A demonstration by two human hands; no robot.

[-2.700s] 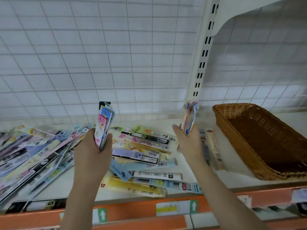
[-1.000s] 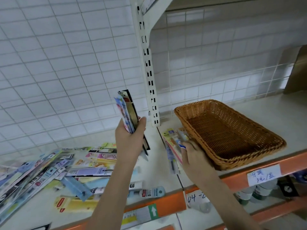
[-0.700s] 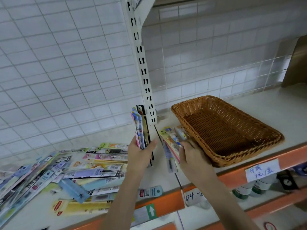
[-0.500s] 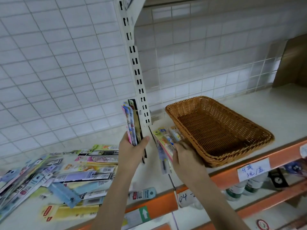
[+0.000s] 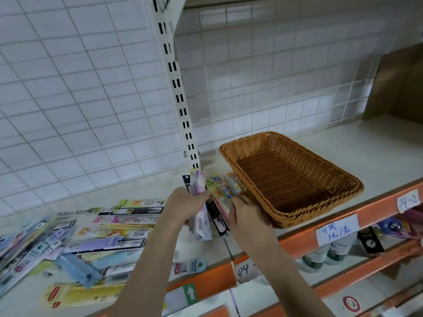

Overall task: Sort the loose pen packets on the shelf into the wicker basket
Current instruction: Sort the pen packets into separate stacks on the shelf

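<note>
Your left hand (image 5: 183,205) grips one upright bundle of pen packets (image 5: 198,202), your right hand (image 5: 248,216) clasps another bundle (image 5: 220,195) beside the empty wicker basket (image 5: 290,177), likely squaring them before loading; more packets (image 5: 91,239) litter the shelf (image 5: 366,152).

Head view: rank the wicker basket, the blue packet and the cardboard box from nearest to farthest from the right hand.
From the right hand:
1. Wicker basket, just to its right, touching or nearly so.
2. Blue packet, far left in the pile.
3. Cardboard box, back right corner.
</note>
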